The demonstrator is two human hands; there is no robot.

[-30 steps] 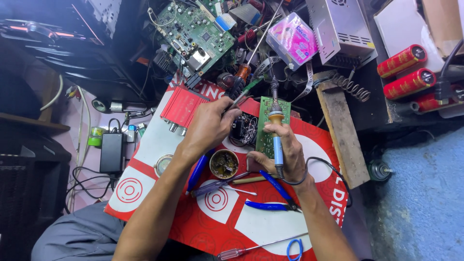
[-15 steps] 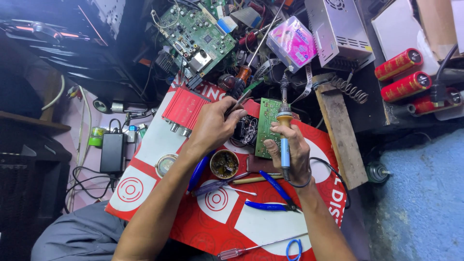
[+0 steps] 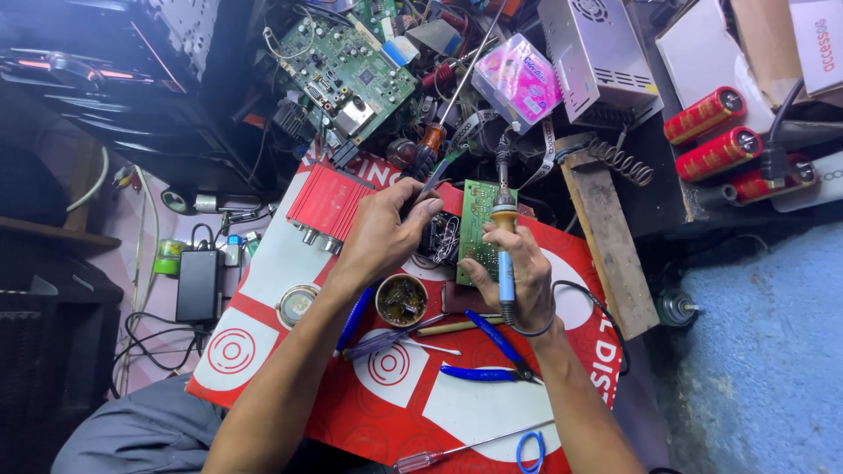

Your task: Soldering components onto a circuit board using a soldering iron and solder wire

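From the head view, a small round tin (image 3: 402,300) holding dark residue sits on the red-and-white board (image 3: 290,254) covering the bench, just below the green circuit board (image 3: 475,230). The right hand (image 3: 518,276) grips a blue soldering iron (image 3: 505,263) upright over that board; the left hand (image 3: 386,230) pinches tweezers (image 3: 436,178). Clutter crowds the far edge, with open room nearer. Since earlier, the iron has shifted slightly right.
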